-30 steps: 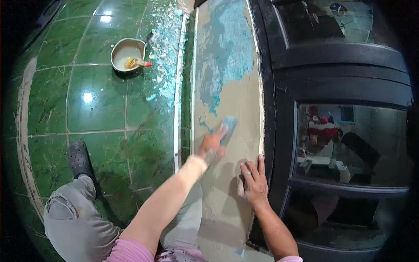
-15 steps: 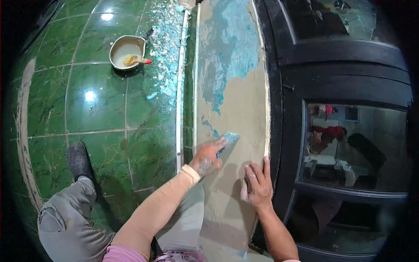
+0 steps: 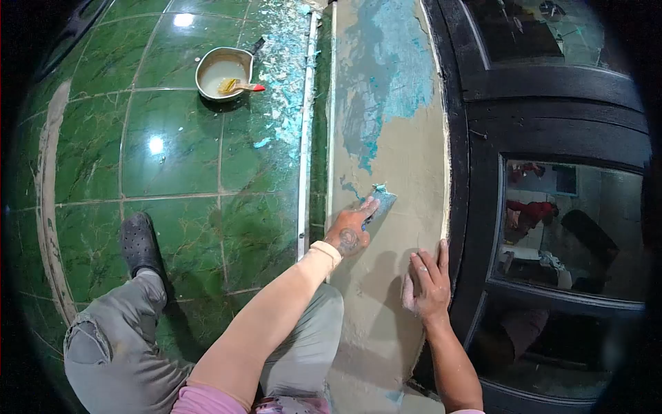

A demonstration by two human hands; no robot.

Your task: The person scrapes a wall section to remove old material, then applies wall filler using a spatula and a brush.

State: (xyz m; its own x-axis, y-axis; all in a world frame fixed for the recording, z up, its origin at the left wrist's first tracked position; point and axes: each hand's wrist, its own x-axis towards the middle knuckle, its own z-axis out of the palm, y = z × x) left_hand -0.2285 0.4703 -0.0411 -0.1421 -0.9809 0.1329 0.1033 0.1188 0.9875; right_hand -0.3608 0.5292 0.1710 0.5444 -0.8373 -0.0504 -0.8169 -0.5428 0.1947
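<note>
My left hand (image 3: 349,224) grips a scraper (image 3: 383,205) with a flat, blue-smeared blade; its handle is mostly covered by my fingers. The blade lies against the plastered strip (image 3: 407,155), and a small curl of turquoise paint (image 3: 379,188) sits at its front edge. Blue and grey paint patches (image 3: 403,86) cover the far part of the strip, while the nearer part is bare beige-grey. My right hand (image 3: 429,284) is open, fingers spread and resting on the strip beside its right edge. Whitish dust marks its fingers.
On the green tiled floor (image 3: 172,241) stands a pot (image 3: 200,79) of cloudy liquid with a red-tipped brush (image 3: 241,87) in it. Paint flakes (image 3: 283,90) litter the tiles along a white edge strip (image 3: 304,152). A black-framed glass door (image 3: 552,127) borders the right side.
The scraper has slid a little farther up the strip, and a paint curl now shows at its blade. My right hand stays in place on the strip. The whole view has shifted slightly.
</note>
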